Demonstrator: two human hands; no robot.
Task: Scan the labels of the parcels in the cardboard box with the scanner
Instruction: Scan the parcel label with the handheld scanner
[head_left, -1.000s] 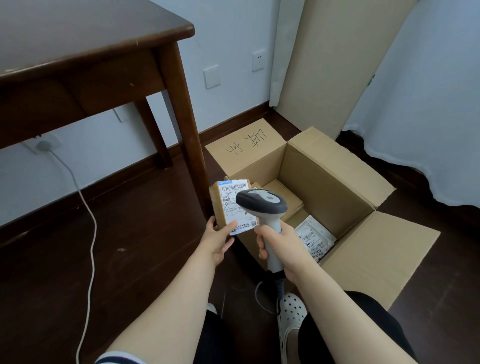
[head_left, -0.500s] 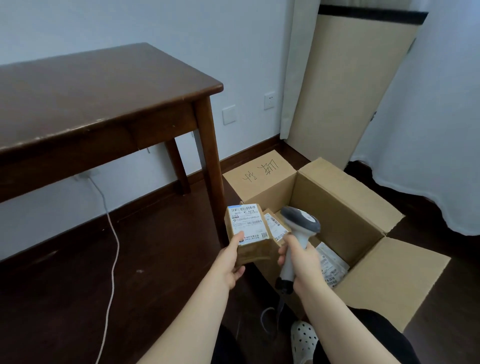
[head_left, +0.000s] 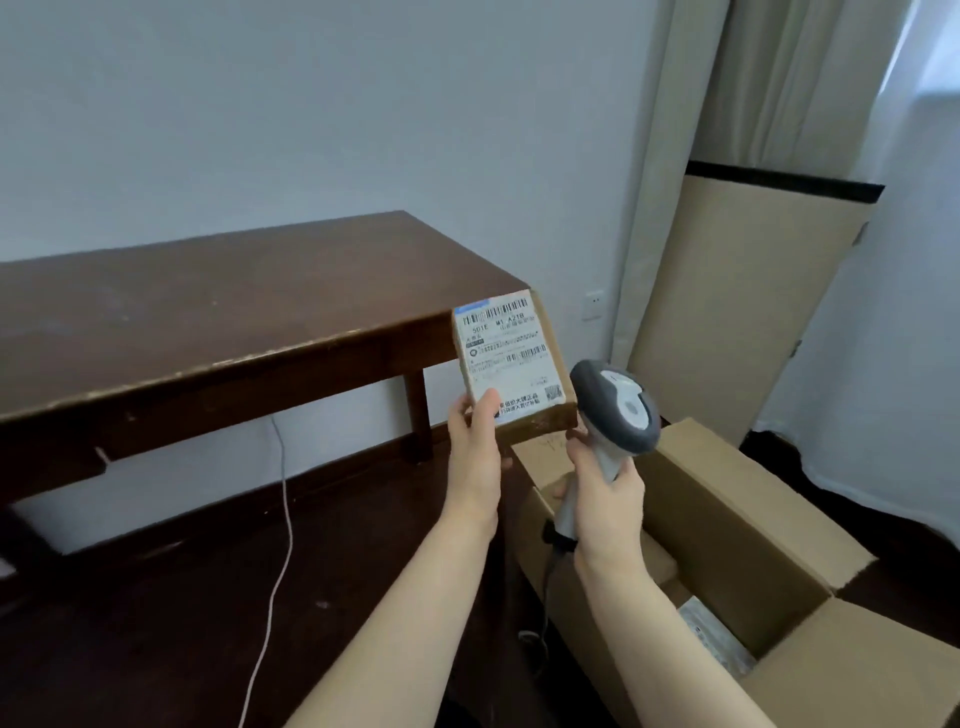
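step: scan of held parcel, likely | left hand (head_left: 475, 447) grips parcel (head_left: 514, 364) by lower edge, label (head_left: 506, 356) faces camera | right hand (head_left: 605, 493) clenched on scanner (head_left: 615, 410), just right of parcel | box (head_left: 727, 545) below right hand | next: aim scanner head at barcode

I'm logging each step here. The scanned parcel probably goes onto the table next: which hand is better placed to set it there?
Left, likely. The left hand already holds the parcel, raised beside the table corner. The right hand is full, gripping the scanner over the cardboard box.
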